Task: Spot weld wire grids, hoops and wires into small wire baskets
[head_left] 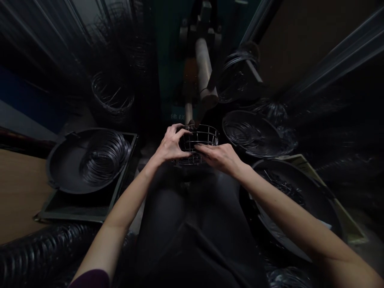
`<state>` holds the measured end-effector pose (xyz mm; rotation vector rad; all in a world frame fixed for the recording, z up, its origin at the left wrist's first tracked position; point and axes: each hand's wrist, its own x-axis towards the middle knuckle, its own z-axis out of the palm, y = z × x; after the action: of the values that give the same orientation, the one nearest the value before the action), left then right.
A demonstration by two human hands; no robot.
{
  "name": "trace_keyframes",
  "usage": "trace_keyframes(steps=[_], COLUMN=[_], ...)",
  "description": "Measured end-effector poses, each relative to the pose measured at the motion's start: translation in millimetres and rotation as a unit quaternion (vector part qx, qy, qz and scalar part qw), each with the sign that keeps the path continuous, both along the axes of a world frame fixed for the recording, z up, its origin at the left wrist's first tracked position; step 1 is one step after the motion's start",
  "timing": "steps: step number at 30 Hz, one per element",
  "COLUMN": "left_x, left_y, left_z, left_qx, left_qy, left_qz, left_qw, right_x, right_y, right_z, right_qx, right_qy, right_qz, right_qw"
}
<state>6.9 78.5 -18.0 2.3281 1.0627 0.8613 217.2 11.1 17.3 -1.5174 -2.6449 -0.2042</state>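
A small round wire basket [207, 137] is in front of me, under the tip of a machine's electrode. My left hand [171, 143] curls around its left side, fingers on the upper ring and thumb lower down. On the near right side, the fingers of my right hand [221, 157] are closed together against the wires. Whether the right fingers pinch a separate piece of wire is hidden. Above the basket stands the machine's thick metal arm [205, 66], with a thinner rod [188, 113] beside it reaching down to the basket's far rim.
Left, a black pan [64, 170] with a stack of wire rings [105, 158] rests on a metal-framed stand [75, 218]. To the right are a pan [237, 120] of wire rings and another pan [322, 200] holding short wire pieces [283, 186]. More rings [48, 244] lie low at left.
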Motion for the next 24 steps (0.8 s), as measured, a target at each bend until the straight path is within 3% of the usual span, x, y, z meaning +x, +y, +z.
trace_keyframes(steps=[12, 19, 24], left_x=[-1.2, 0.4, 5.1], left_y=[23.1, 26.6, 40.3], left_z=[4.9, 9.0, 9.8], left_qx=[-0.017, -0.033, -0.034], left_qy=[0.011, 0.012, 0.009], left_qz=[-0.005, 0.009, 0.031], left_qw=[1.0, 0.999, 0.999], right_x=[-4.1, -0.3, 4.1], right_y=[19.3, 6.5, 23.0], right_z=[10.8, -7.2, -16.4], right_qx=[-0.015, 0.031, 0.066], right_qy=[0.0, 0.067, 0.124], right_qz=[-0.016, -0.082, -0.11], right_qw=[1.0, 0.994, 0.984])
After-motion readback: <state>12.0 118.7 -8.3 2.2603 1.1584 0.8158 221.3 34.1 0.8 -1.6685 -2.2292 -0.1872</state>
